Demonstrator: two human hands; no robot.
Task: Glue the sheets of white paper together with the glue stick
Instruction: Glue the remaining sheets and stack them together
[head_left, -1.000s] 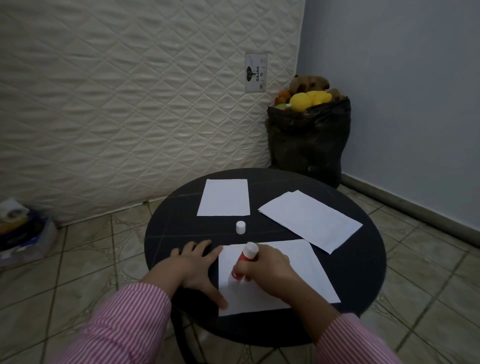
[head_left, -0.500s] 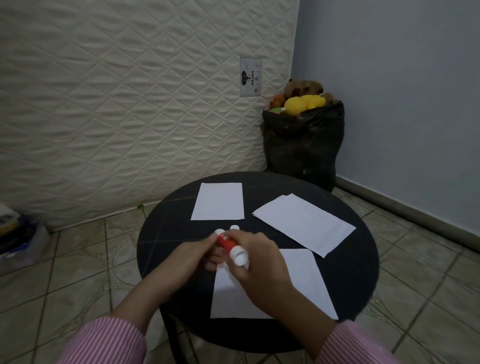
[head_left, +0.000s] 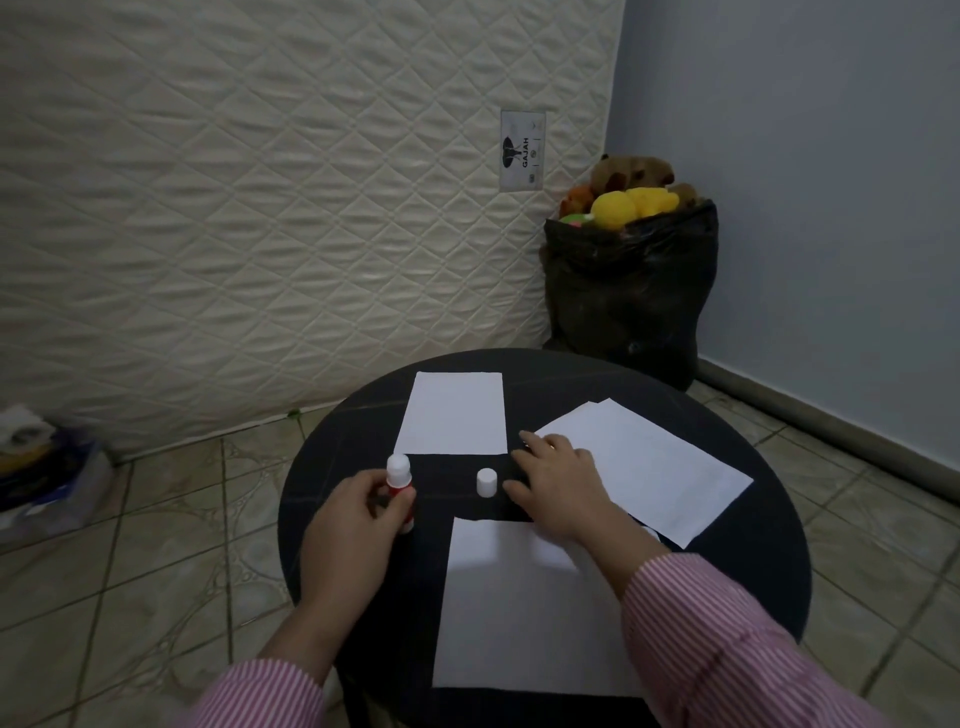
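Note:
Three lots of white paper lie on a round black table (head_left: 769, 561): a near sheet (head_left: 519, 618) in front of me, a far sheet (head_left: 454, 420) at the back, and a right stack (head_left: 654, 467) of two overlapping sheets. My left hand (head_left: 348, 525) grips the red glue stick (head_left: 401, 486), which stands upright on the table's left side. The stick's white cap (head_left: 486, 482) stands alone at the table's middle. My right hand (head_left: 558, 478) hovers palm down with fingers spread, just right of the cap, its fingertips at the left corner of the right stack.
A quilted mattress (head_left: 260, 208) leans against the wall behind the table. A black bag (head_left: 628, 296) stuffed with plush toys stands in the corner. A pile of things (head_left: 41, 473) sits on the tiled floor at the left.
The glue stick passed from my right hand to my left, which has set it upright at the table's left. My right hand left the near sheet and reached toward the right stack.

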